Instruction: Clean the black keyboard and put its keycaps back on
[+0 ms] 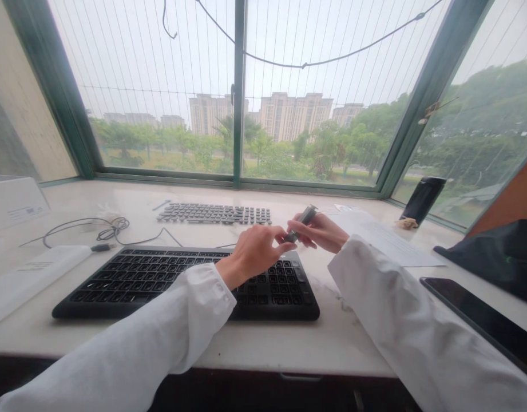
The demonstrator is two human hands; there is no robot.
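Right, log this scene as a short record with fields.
Left hand: pinching the lower end of a small dark grey item, kind unclear
Right hand: gripping the same item higher up
Keyboard: black, partly behind the left arm; key positions look bare
Keycaps: grey, in rows, between keyboard and window
Far right: smartphone, dark screen

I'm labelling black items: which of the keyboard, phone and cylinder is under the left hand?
The black keyboard, beneath the left hand; the phone and cylinder are both off to the right.
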